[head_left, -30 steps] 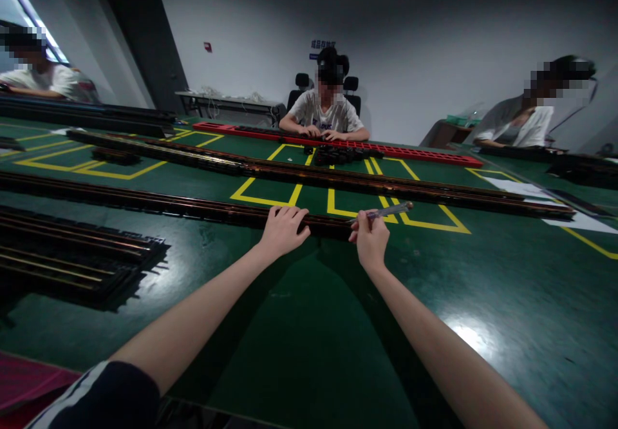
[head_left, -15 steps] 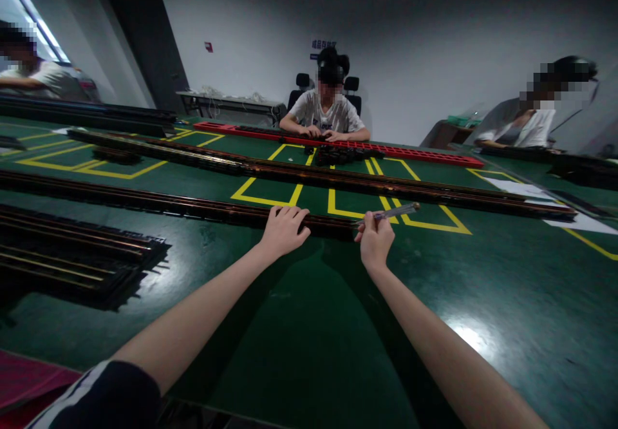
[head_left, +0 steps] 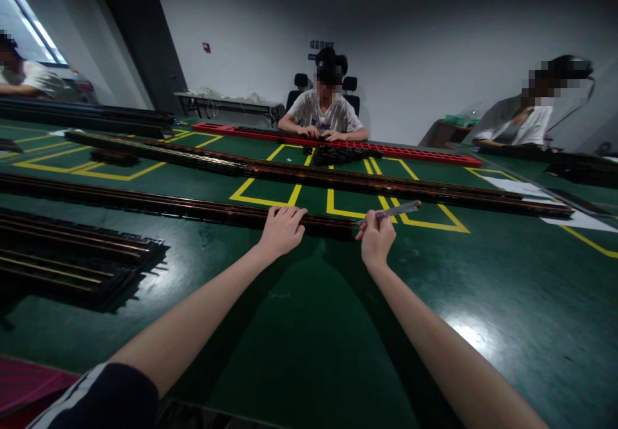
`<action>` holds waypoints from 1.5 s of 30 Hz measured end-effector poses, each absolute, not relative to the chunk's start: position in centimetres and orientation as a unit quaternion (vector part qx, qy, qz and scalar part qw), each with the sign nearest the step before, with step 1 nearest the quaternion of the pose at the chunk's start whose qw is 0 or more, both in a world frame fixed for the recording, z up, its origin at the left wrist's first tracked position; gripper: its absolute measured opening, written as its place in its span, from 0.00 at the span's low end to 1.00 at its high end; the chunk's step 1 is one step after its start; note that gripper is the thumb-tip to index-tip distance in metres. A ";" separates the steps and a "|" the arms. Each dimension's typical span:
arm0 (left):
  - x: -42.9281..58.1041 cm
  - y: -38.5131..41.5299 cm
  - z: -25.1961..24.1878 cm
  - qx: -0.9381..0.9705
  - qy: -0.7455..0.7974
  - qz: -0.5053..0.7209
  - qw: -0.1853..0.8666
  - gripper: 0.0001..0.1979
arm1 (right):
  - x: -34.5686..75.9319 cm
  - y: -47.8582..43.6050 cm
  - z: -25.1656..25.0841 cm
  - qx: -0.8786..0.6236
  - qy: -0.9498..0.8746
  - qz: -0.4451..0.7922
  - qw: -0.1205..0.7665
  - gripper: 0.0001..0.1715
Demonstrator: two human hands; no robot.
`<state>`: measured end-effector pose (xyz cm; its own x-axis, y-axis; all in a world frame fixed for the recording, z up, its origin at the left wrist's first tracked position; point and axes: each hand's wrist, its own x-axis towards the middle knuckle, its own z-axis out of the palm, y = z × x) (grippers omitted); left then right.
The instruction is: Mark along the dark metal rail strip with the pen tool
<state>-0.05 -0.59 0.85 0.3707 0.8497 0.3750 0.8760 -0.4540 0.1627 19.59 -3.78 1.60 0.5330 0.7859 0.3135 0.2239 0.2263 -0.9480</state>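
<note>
1. Long, dark, copper-streaked strip [head_left: 217, 210] lies across the glossy green surface [head_left: 309, 326], passing under the left hand [head_left: 282, 230] and reaching the right hand [head_left: 377, 239].
2. Left fingers drape over it, slightly spread; whether they grip or merely press, I cannot tell.
3. Right fingers pinch a slim, translucent, pen-like tool [head_left: 403, 209] beside the strip's right end.
4. Light left-hand pressure could let the strip skid on the smooth surface — a skewed tool might then slip off; its tip is unclear.

Blk, copper-streaked strip [head_left: 207, 209], grn table [head_left: 309, 339] w/ yel lines [head_left: 261, 201].
</note>
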 end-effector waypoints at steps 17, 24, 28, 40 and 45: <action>0.0 -0.5 0.4 -0.791 -0.566 -0.221 0.077 0.20 | 20.1 -3.7 1.1 -0.640 -0.446 0.066 0.622 0.28; -0.1 -0.2 0.3 -0.800 -0.555 -0.220 0.059 0.20 | 19.6 -3.4 0.7 -0.595 -0.580 0.012 0.556 0.22; -0.3 0.0 0.2 -0.806 -0.547 -0.223 0.044 0.20 | 19.2 -2.9 0.2 -0.563 -0.675 -0.003 0.477 0.16; 0.4 0.2 -0.4 -0.849 -0.484 -0.209 0.039 0.23 | 18.1 -2.8 0.4 -0.538 -0.794 -0.034 0.281 0.09; 0.5 0.1 0.1 -0.842 -0.492 -0.218 0.022 0.25 | 17.7 -2.8 0.7 -0.585 -0.763 -0.045 0.270 0.08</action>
